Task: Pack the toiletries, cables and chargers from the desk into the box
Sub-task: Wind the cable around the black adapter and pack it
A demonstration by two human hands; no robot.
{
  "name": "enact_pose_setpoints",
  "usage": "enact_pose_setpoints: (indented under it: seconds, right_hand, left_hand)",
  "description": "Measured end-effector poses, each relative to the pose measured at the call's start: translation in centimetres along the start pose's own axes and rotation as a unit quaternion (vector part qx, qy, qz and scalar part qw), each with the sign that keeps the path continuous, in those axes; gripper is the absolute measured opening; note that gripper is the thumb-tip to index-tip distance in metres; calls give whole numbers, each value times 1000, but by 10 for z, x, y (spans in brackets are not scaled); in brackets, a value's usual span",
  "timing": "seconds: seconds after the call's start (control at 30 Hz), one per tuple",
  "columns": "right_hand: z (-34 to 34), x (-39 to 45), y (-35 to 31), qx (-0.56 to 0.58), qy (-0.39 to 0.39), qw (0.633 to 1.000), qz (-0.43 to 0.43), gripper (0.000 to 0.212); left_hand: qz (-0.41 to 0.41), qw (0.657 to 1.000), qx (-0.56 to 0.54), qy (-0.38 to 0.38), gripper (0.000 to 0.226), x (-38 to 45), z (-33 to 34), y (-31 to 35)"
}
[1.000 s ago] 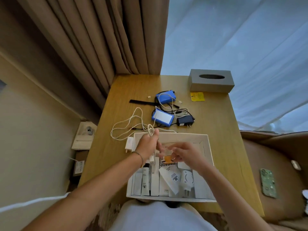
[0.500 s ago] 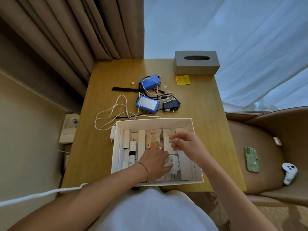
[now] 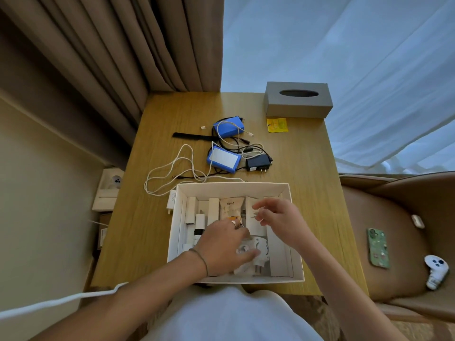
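A white open box stands at the desk's near edge. It holds white toiletry tubes, a beige sachet and a white plug adapter. My left hand is down inside the box, its thumb and fingers closed on a coiled white cable. Just above the box's right half hovers my right hand, fingers loosely apart and nothing clearly in them. On the desk behind the box lie a long white cable with its white charger, two blue packs and a black adapter.
A black comb, a yellow sachet and a grey tissue box sit farther back on the desk. Right of the desk, a brown chair carries a green phone and a white controller. Curtains hang behind.
My left hand has come down from the box's far edge, carrying the coiled white cable into the near part of the box. My right hand has drifted slightly right.
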State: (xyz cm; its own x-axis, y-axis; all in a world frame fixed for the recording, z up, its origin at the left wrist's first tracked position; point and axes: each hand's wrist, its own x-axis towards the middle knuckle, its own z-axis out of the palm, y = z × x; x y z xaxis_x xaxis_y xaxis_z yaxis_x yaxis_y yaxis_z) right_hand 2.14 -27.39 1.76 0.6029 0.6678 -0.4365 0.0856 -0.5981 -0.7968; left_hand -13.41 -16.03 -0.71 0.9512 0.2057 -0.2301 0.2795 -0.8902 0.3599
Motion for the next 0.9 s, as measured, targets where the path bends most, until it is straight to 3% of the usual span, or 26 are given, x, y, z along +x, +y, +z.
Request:
enact_pose_setpoints:
  seconds: [0.13, 0.3, 0.5, 0.7, 0.83, 0.9]
  right_hand:
    - [-7, 12, -15, 17, 10, 999, -40, 26]
    - [-25, 42, -34, 32, 49, 996, -68, 28]
    - [-45, 95, -40, 15, 88, 994, -70, 25]
    - [-55, 168, -22, -177, 72, 980, -50, 23]
    - [-48, 198, -8, -353, 16, 934, -60, 13]
    - [-44, 209, -1, -407, -3, 910, -84, 22]
  left_hand:
    - [17, 991, -111, 70, 32, 8, -33, -2]
    - [-21, 981, -148, 123, 22, 38, -69, -13]
    - [-73, 978, -152, 123, 15, 79, -87, -33]
    - [-131, 979, -126, 95, 15, 124, -90, -47]
    - [-172, 978, -106, 52, 20, 143, -81, -52]
    - [-179, 977, -108, 39, 19, 149, -77, -53]
